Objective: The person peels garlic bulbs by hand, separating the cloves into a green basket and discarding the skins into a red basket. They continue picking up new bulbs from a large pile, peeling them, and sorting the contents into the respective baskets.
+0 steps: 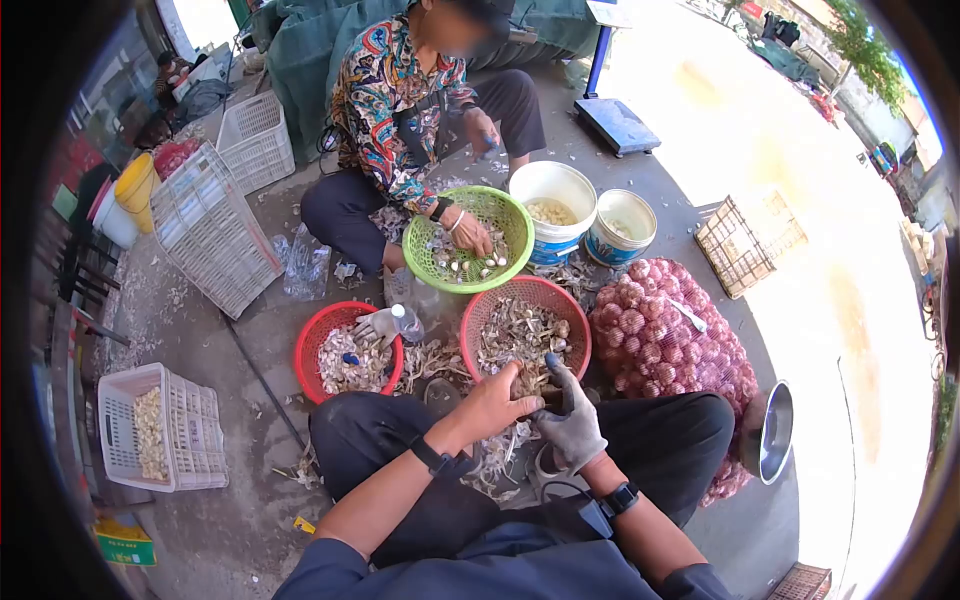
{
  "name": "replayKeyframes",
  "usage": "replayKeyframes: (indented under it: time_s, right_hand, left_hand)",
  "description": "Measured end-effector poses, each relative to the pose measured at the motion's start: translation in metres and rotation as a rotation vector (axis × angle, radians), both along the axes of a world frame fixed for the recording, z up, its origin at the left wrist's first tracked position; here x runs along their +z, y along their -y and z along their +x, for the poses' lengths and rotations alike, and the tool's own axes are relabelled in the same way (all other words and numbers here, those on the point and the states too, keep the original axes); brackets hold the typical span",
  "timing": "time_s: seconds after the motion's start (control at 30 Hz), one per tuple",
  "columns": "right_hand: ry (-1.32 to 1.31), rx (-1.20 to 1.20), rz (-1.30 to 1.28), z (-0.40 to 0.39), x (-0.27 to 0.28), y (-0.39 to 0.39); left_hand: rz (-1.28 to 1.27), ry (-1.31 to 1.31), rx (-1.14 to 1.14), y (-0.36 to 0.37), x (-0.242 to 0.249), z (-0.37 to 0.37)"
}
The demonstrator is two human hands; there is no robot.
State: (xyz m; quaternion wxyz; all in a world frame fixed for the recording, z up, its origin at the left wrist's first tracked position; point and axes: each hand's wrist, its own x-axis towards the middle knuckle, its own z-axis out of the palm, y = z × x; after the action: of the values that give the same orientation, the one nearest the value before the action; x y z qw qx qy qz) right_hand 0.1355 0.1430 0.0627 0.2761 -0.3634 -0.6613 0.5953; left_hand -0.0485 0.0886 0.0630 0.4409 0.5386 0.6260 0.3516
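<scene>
My left hand point(493, 402), bare, reaches in over the near side of a red basket point(470, 335) of garlic skins and pieces. Opposite it is my right hand point(572, 420), in a grey glove with dark fingertips. The fingers of both hands are curled and meet at the basket's near rim; whatever lies between them is too small and hidden to name. To the left, a second red basket point(303, 350) holds garlic pieces, with a loose grey glove point(377, 326) on its rim. A net sack of purple garlic bulbs point(670, 335) leans at my right knee.
Across from me a seated person point(385, 110) has a hand in a green basket point(415, 240). Two white buckets point(553, 185), a metal bowl point(775, 432), a platform scale point(617, 125) and plastic crates point(205, 440) stand around. A clear bottle point(407, 322) and husks point(430, 362) lie between the baskets.
</scene>
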Motion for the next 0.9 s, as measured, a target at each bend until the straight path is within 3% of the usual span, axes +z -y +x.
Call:
replayKeyframes:
  time_s: [0.13, 0.17, 0.27, 0.3, 0.37, 0.53, 0.73, 0.9]
  right_hand:
    - [-0.283, -0.07, -0.382, 0.023, 0.014, 0.01]
    - [-0.355, -0.105, -0.512, 0.025, 0.017, 0.013]
    - [-0.203, -0.06, -0.612, 0.023, 0.025, 0.024]
    - [-0.208, -0.1, -0.416, 0.016, 0.008, 0.031]
    - [-0.06, -0.042, -0.43, 0.017, 0.003, 0.033]
    - [-0.099, -0.039, -0.473, 0.023, -0.008, 0.045]
    - [-0.194, -0.052, -0.597, 0.03, -0.015, 0.048]
    - [-0.259, -0.104, -0.685, 0.034, -0.001, 0.048]
  left_hand:
    - [-0.002, 0.295, 0.203, 0.04, 0.009, 0.025]
    - [0.027, 0.237, 0.217, 0.048, 0.005, 0.029]
    - [0.098, 0.054, 0.268, 0.063, 0.003, 0.046]
    - [0.051, 0.005, 0.27, 0.068, 0.011, 0.05]
    - [-0.041, -0.092, 0.264, 0.075, 0.026, 0.055]
    - [-0.099, -0.155, 0.223, 0.086, 0.015, 0.058]
    - [-0.089, 0.935, 0.316, 0.088, -0.03, 0.059]
    - [-0.044, 0.998, 0.368, 0.083, -0.028, 0.067]
